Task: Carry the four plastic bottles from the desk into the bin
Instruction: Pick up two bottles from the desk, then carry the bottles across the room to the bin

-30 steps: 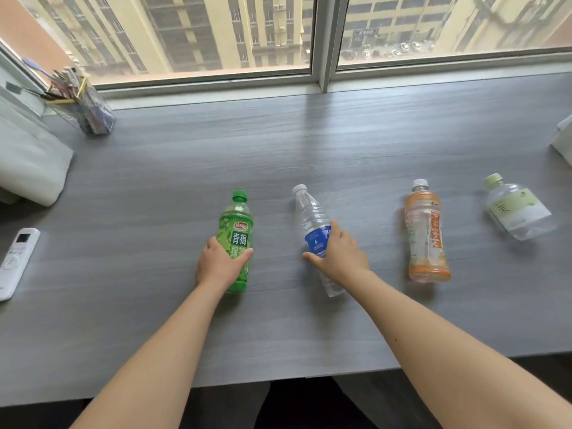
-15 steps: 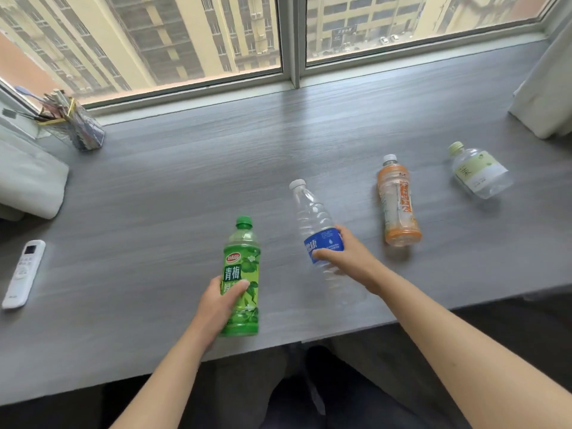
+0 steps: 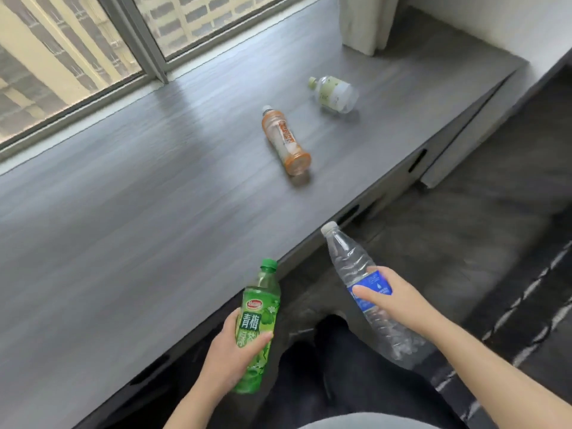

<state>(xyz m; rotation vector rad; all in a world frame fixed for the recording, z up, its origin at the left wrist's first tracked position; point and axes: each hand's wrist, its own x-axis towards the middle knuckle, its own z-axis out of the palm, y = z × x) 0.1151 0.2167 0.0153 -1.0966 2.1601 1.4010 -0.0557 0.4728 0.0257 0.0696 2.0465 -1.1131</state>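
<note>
Two bottles lying on grey woodgrain table point(image 3: 123, 212): orange bottle point(image 3: 286, 140), squat clear bottle point(image 3: 335, 94). Left hand point(image 3: 230, 351) fingers wrapped round green bottle point(image 3: 258, 326); right hand point(image 3: 399, 300) fingers round ribbed water bottle point(image 3: 353, 264).

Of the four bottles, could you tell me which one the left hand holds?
The green bottle, gripped by the left hand; the only one with a green label and cap.

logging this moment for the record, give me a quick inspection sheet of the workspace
surface: grey wood-grain desk, bare where visible
job's things: orange bottle and pale green-capped bottle lying on desk; green bottle and clear water bottle lifted off; bin not in view
clutter: nothing seen
hands: left hand holds green bottle; right hand holds clear water bottle
cables: nothing seen
surroundings: window, curtain, dark floor
</note>
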